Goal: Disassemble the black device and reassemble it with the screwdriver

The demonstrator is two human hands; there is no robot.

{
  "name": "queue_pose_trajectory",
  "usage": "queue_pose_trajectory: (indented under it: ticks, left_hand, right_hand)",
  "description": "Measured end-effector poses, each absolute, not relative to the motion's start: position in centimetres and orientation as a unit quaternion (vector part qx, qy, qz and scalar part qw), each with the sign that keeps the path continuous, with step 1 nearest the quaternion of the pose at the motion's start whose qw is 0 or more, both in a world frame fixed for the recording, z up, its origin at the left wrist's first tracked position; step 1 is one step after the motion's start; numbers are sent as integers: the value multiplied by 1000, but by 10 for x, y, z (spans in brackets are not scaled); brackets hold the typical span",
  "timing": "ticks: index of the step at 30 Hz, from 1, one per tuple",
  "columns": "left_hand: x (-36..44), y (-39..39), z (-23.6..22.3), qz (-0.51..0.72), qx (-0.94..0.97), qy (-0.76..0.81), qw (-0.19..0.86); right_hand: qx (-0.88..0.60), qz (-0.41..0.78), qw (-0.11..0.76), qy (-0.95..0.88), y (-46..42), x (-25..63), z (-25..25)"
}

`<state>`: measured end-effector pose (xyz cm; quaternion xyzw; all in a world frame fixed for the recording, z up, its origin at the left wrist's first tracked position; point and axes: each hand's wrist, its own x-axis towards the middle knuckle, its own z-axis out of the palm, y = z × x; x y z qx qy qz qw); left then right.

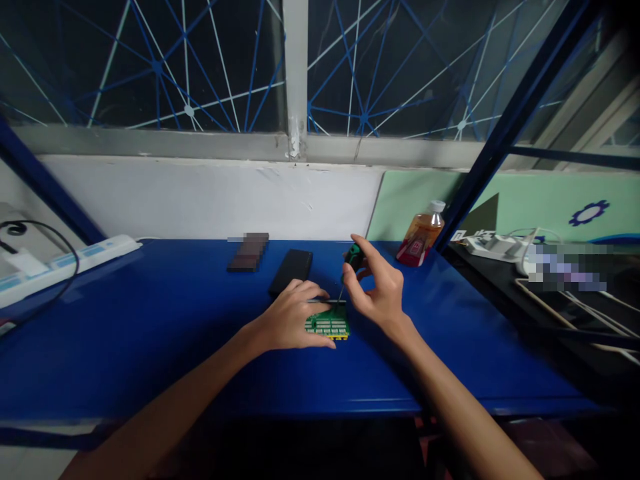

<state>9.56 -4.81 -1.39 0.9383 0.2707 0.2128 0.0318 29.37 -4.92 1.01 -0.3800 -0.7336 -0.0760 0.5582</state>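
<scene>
A green circuit board (327, 325) with rows of pale components and yellow parts along its near edge lies on the blue table. My left hand (287, 319) is on its left side, fingers over the far part and thumb along the near edge, gripping it and hiding its left end. In my right hand (380, 287) is a screwdriver (354, 256) with a green and black handle, pinched between thumb and fingers. Its thin shaft slants down to the board's upper right area; whether the tip sits in a screw is too small to tell.
Behind the board lie a flat black slab (291, 270) and a blurred-out dark item (249, 252). A bottle of reddish-orange liquid (421, 235) stands at the back right. A white power strip (65, 265) runs along the left; cables (590, 310) clutter the right-hand surface.
</scene>
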Motion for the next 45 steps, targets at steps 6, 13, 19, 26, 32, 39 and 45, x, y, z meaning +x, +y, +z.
queue_pose_trajectory:
  ticks: [6, 13, 19, 26, 32, 39, 45]
  left_hand:
    - [95, -48, -15, 209, 939, 272, 25]
    - [95, -48, -15, 201, 941, 272, 33]
    - [96, -47, -17, 215, 938, 269, 38]
    - [96, -48, -15, 208, 938, 271, 47]
    - [96, -48, -16, 206, 938, 275, 42]
    - [96, -49, -16, 205, 940, 269, 36]
    - [96, -50, -14, 202, 940, 271, 34]
  right_hand:
    - [-379, -70, 544, -745, -50, 294, 11]
    - [-390, -64, 539, -744, -49, 296, 12]
    - [-389, -27, 516, -763, -49, 296, 12]
    - [-390, -54, 503, -769, -51, 296, 14]
    - [-400, -64, 508, -760, -49, 296, 13]
    - [-399, -52, 505, -763, -49, 296, 13]
    - [-385, -46, 515, -765, -48, 297, 11]
